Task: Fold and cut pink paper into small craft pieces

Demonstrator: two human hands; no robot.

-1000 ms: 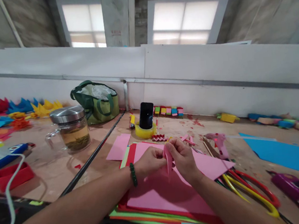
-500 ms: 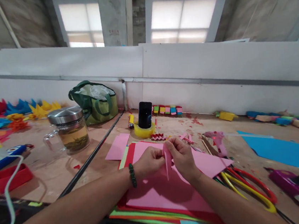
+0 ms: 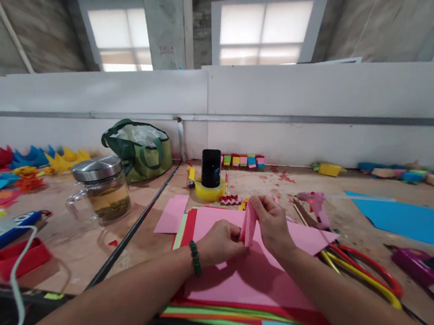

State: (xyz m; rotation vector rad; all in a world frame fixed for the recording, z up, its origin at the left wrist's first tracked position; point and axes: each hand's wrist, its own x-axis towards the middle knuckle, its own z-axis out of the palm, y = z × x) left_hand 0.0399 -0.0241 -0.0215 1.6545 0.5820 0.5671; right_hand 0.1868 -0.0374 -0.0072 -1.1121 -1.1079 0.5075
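Observation:
Between my hands a folded piece of pink paper [image 3: 249, 225] stands on edge above the stack. My left hand [image 3: 222, 242], with a green bead bracelet at the wrist, pinches its lower left side. Fingers of my right hand [image 3: 272, 224] grip its upper right edge. Under both hands lie pink sheets [image 3: 249, 283] on top of a stack of red, green and orange paper. Another pink piece [image 3: 172, 214] rests just left of the stack. Scissors with red and yellow handles [image 3: 368, 273] lie to the right, close to my right forearm.
A glass mug of tea [image 3: 108, 197] and a green bag [image 3: 142, 152] stand at the left. A phone [image 3: 210, 168] leans in a yellow tape roll [image 3: 210, 190]. Further right are a pink glue gun [image 3: 317, 206], blue paper [image 3: 413, 219] and a purple tool [image 3: 426, 275].
My right hand has moved a little up and right with the paper's edge, and my left hand slightly lower. The folded pink paper now tilts and shows more of its face.

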